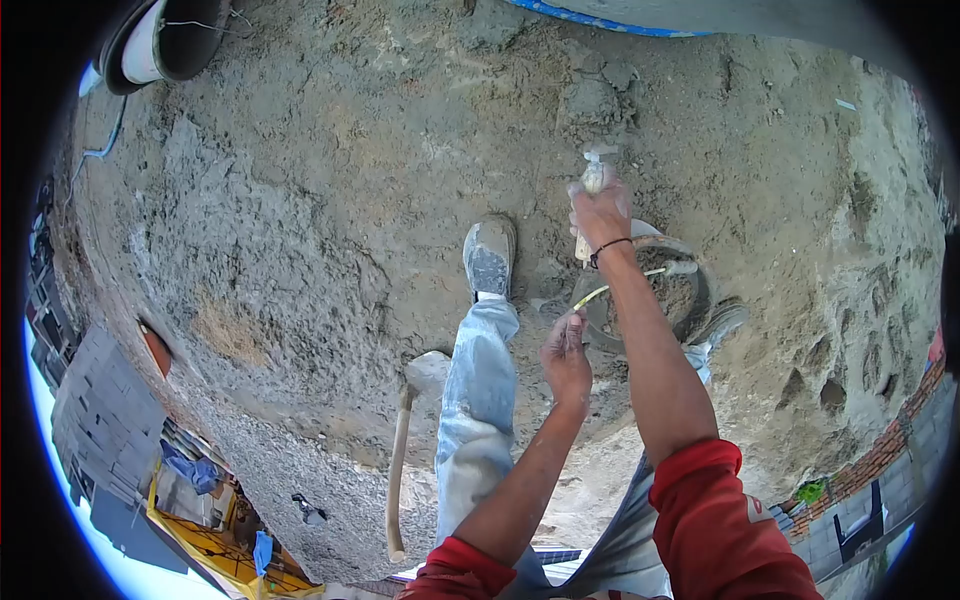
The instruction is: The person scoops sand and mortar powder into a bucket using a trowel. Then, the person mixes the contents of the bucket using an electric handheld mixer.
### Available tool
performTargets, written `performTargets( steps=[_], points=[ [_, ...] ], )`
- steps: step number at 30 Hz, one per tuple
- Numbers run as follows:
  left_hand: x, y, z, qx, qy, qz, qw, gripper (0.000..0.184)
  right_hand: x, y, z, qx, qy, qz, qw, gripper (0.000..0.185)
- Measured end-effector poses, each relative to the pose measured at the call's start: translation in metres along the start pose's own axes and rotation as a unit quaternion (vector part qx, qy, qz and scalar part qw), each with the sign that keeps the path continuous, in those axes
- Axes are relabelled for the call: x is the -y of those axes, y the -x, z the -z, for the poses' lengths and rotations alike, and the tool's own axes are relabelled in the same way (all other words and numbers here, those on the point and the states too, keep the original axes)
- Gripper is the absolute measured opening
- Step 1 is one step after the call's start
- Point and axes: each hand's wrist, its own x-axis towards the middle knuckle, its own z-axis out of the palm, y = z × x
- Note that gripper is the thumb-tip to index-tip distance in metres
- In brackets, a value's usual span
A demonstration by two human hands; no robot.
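A dark bucket (703, 290) with grey-brown material in it stands on the ground between my arms, partly covered by my right forearm. Its thin yellowish handle (592, 297) arcs over the near side, with a pale grip at the far end. My left hand (568, 355) is closed on the handle's left end. Above the bucket's left rim, my right hand (602, 212) wraps around a whitish, crusted tool (593, 177). The tool's ends show above and below the fist; its exact kind is unclear.
A hoe with a wooden handle (398, 475) lies left of my leg. My dusty shoe (490, 255) stands on rough, damp ground. Another bucket (146, 45) is at the upper left. A blue-edged, pale curved object (640, 18) shows at the top. Grey blocks (110, 410) are stacked lower left.
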Motion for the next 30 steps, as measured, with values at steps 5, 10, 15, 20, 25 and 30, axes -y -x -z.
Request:
performTargets(
  steps=[5,10,15,20,25,30],
  points=[
    [0.004,0.000,-0.004,-0.013,0.005,-0.007,1.000,0.034,-0.013,0.008,0.031,-0.040,0.086,0.057,0.994,0.044],
    [0.013,-0.004,-0.003,-0.023,-0.003,-0.045,0.999,0.035,-0.014,0.055,0.067,-0.149,0.202,0.223,0.942,0.049],
    [0.018,-0.010,-0.001,-0.028,-0.011,-0.045,0.999,0.032,0.001,0.131,0.130,-0.064,0.134,0.179,0.973,0.022],
    [-0.066,0.000,-0.009,-0.036,-0.226,-0.316,0.921,0.043,-0.022,0.166,0.169,-0.017,0.129,0.119,0.984,0.011],
    [-0.131,-0.018,-0.039,0.129,-0.375,-0.420,0.816,0.026,-0.060,0.178,0.182,0.025,0.128,0.140,0.982,0.013],
    [-0.174,-0.020,-0.059,0.252,-0.496,-0.409,0.723,0.020,-0.099,0.175,0.196,-0.006,0.053,0.070,0.996,0.013]
  ],
)
